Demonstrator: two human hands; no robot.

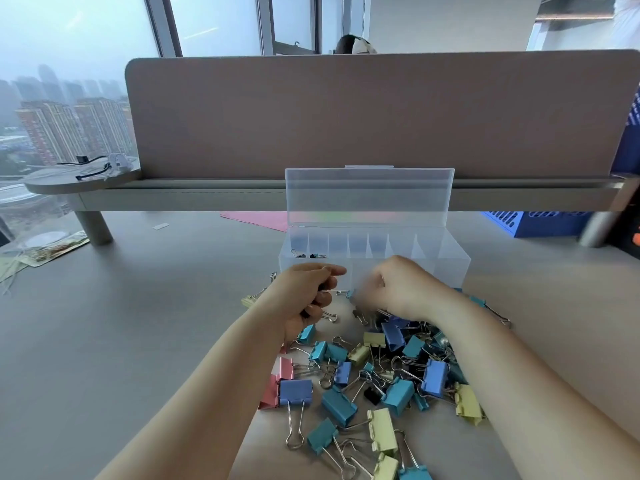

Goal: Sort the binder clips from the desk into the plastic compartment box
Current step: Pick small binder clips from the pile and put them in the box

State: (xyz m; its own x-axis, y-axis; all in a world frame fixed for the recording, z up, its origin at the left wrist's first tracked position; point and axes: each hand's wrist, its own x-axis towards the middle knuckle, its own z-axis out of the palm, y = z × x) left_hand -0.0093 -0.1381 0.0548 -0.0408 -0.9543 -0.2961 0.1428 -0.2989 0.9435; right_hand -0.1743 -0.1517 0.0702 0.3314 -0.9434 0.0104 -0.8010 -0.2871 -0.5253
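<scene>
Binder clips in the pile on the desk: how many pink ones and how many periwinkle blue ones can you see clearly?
Pink binder clips: 2
Periwinkle blue binder clips: 4
Total: 6, counting only the ones that show clearly; the right hand may hide others.

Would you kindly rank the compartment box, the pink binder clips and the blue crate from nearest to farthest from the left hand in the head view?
From the left hand, which appears to grip a small black clip:
1. Compartment box, directly in front, at the fingertips.
2. Pink binder clips, back beside the left forearm.
3. Blue crate, far right, under the shelf.
</scene>
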